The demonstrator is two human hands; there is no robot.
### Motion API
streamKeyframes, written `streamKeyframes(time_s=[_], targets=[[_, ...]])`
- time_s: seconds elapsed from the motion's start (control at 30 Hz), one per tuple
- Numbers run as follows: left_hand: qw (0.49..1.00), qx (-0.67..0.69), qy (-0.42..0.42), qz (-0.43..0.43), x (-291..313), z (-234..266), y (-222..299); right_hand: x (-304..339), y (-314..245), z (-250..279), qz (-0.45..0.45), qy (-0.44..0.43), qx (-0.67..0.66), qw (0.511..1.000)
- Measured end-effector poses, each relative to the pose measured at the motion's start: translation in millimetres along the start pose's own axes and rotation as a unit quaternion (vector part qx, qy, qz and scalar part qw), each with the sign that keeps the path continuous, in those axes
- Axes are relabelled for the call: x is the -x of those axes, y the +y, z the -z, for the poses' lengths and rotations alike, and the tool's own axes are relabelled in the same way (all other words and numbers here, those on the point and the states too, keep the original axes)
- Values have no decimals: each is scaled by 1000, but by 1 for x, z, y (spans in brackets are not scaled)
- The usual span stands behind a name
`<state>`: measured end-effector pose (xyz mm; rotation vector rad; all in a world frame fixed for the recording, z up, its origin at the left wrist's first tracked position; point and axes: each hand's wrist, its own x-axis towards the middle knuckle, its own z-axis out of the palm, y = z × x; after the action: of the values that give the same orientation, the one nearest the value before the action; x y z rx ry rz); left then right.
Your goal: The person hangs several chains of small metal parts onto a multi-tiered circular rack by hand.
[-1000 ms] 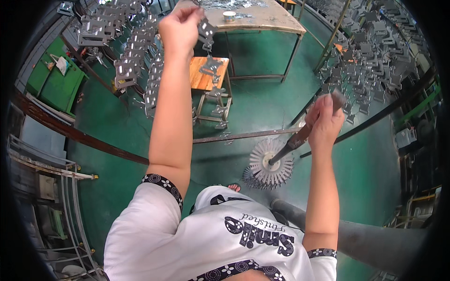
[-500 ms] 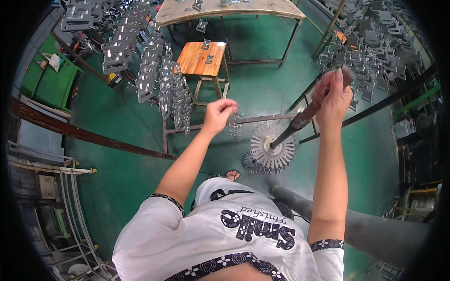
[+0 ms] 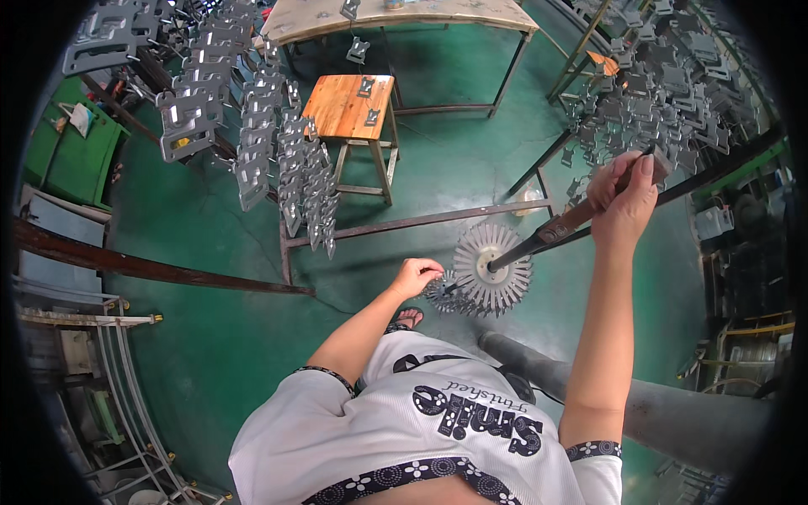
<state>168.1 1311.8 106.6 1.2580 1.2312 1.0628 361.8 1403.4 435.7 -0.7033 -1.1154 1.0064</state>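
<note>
My right hand (image 3: 624, 198) is closed round the upper end of a worn brown-grey post (image 3: 566, 224). This post runs down to a large round disc (image 3: 493, 271) with many thin metal blades radiating from its hub. My left hand (image 3: 417, 276) is low in front of me, fingers pinched. A strand of small metal pieces hangs from it, now mostly hidden beneath the fingers and hard to separate from the smaller bladed disc (image 3: 441, 296) below. That disc sits beside the large one.
Grey metal brackets hang in rows on the left rack (image 3: 261, 135) and the right rack (image 3: 665, 93). Ahead stand a wooden stool (image 3: 349, 105) bearing two brackets and a worktable (image 3: 438, 13). A low metal bar (image 3: 421, 222) crosses the floor, and a thick grey pipe (image 3: 673, 421) lies at right.
My left hand has come down and nearer my body, toward the smaller disc, with the strand. My right hand keeps its grip on the post, and both sit further right in view.
</note>
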Motion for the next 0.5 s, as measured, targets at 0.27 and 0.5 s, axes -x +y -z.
streamKeyframes(time_s=[0.27,0.5], targets=[[997,-31,-71,-13,5,-23,-16,-2,0,4,2,5,12,1000],[996,-27,-85,-11,3,-33,-15,-2,-2,9,7,-5,7,1000]])
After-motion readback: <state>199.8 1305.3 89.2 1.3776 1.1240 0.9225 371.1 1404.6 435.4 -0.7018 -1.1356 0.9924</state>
